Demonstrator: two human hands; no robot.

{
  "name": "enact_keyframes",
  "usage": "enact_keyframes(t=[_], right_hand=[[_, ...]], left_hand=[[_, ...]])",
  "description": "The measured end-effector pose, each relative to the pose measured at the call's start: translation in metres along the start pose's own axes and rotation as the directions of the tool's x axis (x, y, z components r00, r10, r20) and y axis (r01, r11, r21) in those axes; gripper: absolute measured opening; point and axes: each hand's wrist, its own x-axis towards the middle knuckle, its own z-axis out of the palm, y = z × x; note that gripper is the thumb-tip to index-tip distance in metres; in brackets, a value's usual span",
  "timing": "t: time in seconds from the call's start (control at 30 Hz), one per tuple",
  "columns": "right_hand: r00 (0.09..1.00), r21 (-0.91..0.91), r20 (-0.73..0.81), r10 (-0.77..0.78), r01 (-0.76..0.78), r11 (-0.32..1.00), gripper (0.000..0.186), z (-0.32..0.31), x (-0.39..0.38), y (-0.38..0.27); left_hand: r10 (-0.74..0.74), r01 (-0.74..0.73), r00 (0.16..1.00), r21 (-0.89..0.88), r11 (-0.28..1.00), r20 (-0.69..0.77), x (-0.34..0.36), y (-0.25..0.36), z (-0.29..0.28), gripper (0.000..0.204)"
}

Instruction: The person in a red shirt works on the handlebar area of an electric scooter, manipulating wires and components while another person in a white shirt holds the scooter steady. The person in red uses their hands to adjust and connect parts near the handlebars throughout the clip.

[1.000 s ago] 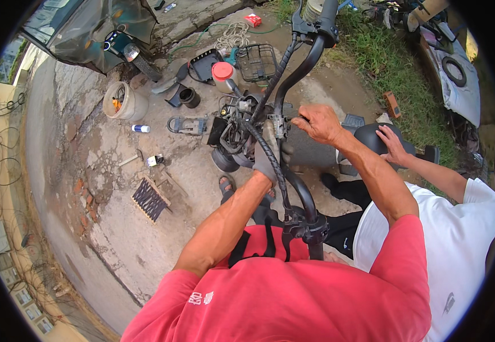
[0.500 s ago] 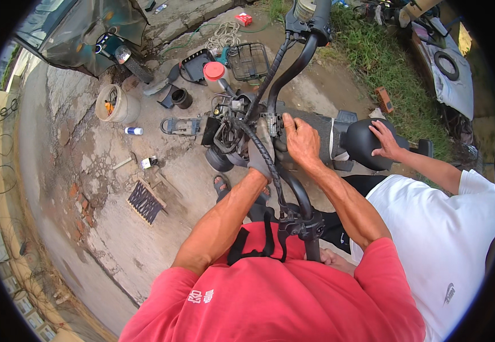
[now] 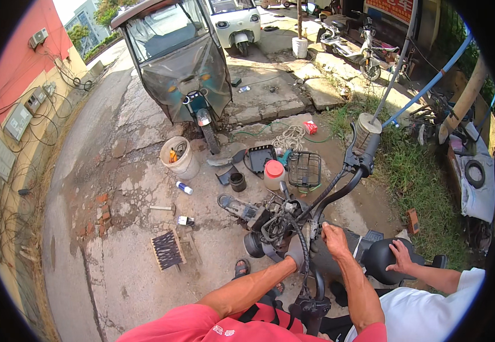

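A partly stripped two-wheeled scooter stands in front of me, its black handlebar (image 3: 339,196) crossing the view. My left hand (image 3: 297,252), in a greyish glove, reaches in under the wrapped cable (image 3: 306,251) beside the handlebar's middle; its fingers are hidden. At the clamp (image 3: 314,229) on the bar, my bare right hand (image 3: 336,239) is closed with the thumb uppermost; what lies in its grip does not show. Exposed wiring (image 3: 279,219) hangs at the scooter's front. On the right, another person's hand (image 3: 400,256) rests on the black seat (image 3: 381,262).
Beyond the scooter lie a black wire basket (image 3: 304,170), a red-lidded jar (image 3: 274,175), a black tray (image 3: 259,157) and coiled rope (image 3: 289,138). A white bucket (image 3: 181,159), a hammer (image 3: 163,208) and a woven stool (image 3: 168,251) are to the left. A covered three-wheeler (image 3: 185,80) stands farther off.
My view has tilted up and swung left, so the scooter sits lower and further right in the picture. Both my hands stay at the handlebar's middle; the other person's hand stays on the seat.
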Motion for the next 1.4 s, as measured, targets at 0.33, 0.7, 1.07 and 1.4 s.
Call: enact_keyframes(t=[0.33,0.7,1.07,1.4], right_hand=[[0.934,0.294,-0.281,0.221,-0.135,0.946,0.048,0.036,-0.007,-0.004],[0.925,-0.207,-0.380,-0.010,-0.075,0.975,0.042,0.017,-0.017,-0.030],[0.982,-0.029,-0.169,-0.086,0.082,0.996,0.034,-0.001,-0.039,0.011],[0.938,-0.300,-0.016,-0.347,0.326,0.896,0.027,-0.018,-0.038,0.008]], left_hand=[[0.020,-0.021,0.999,0.035,0.999,0.029,-0.005,0.005,0.006,0.054],[-0.017,0.021,1.000,0.180,0.983,-0.025,0.005,0.009,0.007,0.065],[0.033,-0.037,0.999,0.194,0.980,0.022,0.008,0.005,0.009,0.068],[0.006,-0.013,0.999,0.157,0.988,0.042,0.011,0.004,0.005,0.068]])
